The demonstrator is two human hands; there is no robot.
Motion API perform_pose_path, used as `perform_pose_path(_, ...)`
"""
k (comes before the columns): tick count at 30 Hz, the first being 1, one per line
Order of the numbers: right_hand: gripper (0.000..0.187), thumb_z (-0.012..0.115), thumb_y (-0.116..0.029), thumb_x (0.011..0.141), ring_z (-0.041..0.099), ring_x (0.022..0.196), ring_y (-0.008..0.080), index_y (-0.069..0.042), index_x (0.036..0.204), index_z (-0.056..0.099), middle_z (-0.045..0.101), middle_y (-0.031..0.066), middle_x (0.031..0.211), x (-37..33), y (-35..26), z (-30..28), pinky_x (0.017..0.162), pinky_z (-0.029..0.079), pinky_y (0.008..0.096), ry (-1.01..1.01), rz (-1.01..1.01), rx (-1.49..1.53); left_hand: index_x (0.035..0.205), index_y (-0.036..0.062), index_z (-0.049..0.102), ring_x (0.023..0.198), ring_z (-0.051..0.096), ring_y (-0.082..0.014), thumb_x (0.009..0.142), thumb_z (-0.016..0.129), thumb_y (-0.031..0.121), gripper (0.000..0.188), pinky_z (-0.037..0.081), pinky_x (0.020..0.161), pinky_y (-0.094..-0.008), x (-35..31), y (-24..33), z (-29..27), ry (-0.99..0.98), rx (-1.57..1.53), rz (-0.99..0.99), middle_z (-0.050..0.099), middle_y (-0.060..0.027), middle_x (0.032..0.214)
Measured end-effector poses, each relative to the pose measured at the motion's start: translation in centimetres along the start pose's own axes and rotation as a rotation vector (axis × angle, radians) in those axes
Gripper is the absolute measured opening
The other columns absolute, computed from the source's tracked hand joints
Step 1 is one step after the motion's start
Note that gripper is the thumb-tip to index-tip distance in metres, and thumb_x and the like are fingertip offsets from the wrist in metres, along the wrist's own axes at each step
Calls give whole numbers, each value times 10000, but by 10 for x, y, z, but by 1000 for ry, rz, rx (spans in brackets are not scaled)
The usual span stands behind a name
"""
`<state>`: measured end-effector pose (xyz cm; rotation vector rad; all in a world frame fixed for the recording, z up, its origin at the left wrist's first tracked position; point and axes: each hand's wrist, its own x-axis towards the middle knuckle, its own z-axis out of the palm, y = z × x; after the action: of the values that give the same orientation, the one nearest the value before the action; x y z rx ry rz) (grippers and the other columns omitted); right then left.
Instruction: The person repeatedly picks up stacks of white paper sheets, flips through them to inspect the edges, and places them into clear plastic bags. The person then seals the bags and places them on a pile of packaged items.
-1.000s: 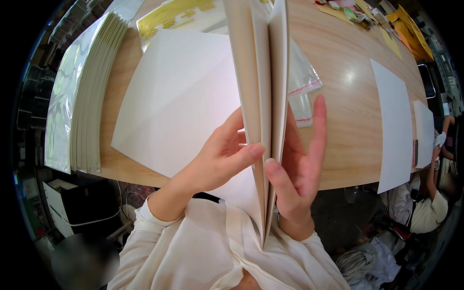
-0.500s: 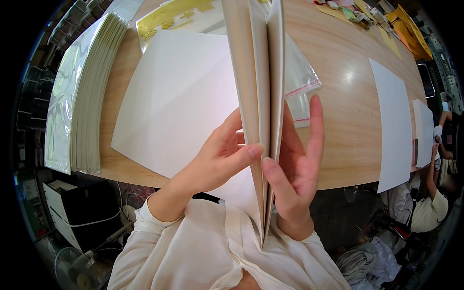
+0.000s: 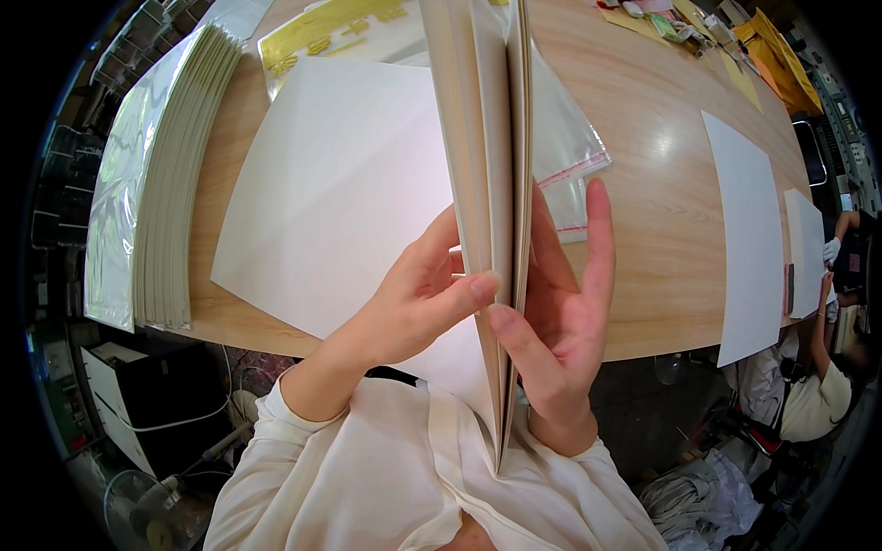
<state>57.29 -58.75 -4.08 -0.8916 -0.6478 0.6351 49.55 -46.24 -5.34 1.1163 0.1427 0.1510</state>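
Upright before my chest stands a bundle of large white sheets (image 3: pixel 496 138), seen edge-on, its near lower corner against my shirt. My left hand (image 3: pixel 427 298) grips the bundle from the left, thumb on the near edges and fingers behind. On the right side, my right hand (image 3: pixel 556 321) holds it with the thumb on the edges; its index finger points up, away from the sheets. Gaps show between some of the sheets toward the top. Beneath, a large white sheet (image 3: pixel 340 184) lies flat on the table.
A tall stack of plastic-wrapped white boards (image 3: pixel 165 184) stands at the left. Clear plastic sleeves (image 3: pixel 574 161) lie under the sheets on the wooden table (image 3: pixel 652 248). At the right are a white board (image 3: pixel 744 239) and a smaller white stack (image 3: pixel 806 248), beside another person (image 3: pixel 827 386).
The right-hand part of the bundle has tilted left, narrowing the gap at the top. My right thumb has shifted slightly left and up along the edges; my left hand stays in place.
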Motion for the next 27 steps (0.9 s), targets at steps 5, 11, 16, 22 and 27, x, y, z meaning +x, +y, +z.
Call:
perform_pose_path(5,912,502,99,844,281,1352,306,-109,1466,-133,108,256,1510,0,1,-1,1081,268,432,-37,0,7,1449,51,218,1117,519,-172,917,568,164,647,450,928,-339,0,0,0,-3,-17,14,442,-72,1329)
perform_pose_path(11,919,508,97,843,287,1350,306,-109,1466,-135,112,255,1510,2,-1,-2,1077,276,430,-42,7,-5,1451,52,210,1112,519,-168,916,569,164,654,455,917,-334,1,-1,1,6,-25,10,448,-74,1323)
perform_pose_path(16,920,510,97,841,292,1348,306,-109,1466,-133,113,256,1509,2,0,-3,1076,280,428,-39,2,-10,1447,49,219,1099,523,-159,918,574,178,650,461,904,-324,2,-2,0,2,-8,10,451,-70,1315)
perform_pose_path(22,922,511,100,840,292,1348,307,-109,1466,-132,110,261,1508,1,0,-3,1075,282,426,-37,1,8,1445,47,223,1089,526,-155,917,577,184,651,463,899,-323,2,-1,1,0,-12,15,454,-68,1309)
perform_pose_path(27,926,514,99,838,295,1345,310,-107,1466,-133,110,266,1507,1,0,-2,1073,284,425,-31,1,11,1448,48,218,1089,525,-156,914,574,171,653,464,896,-323,1,0,1,11,-24,-5,454,-67,1308)
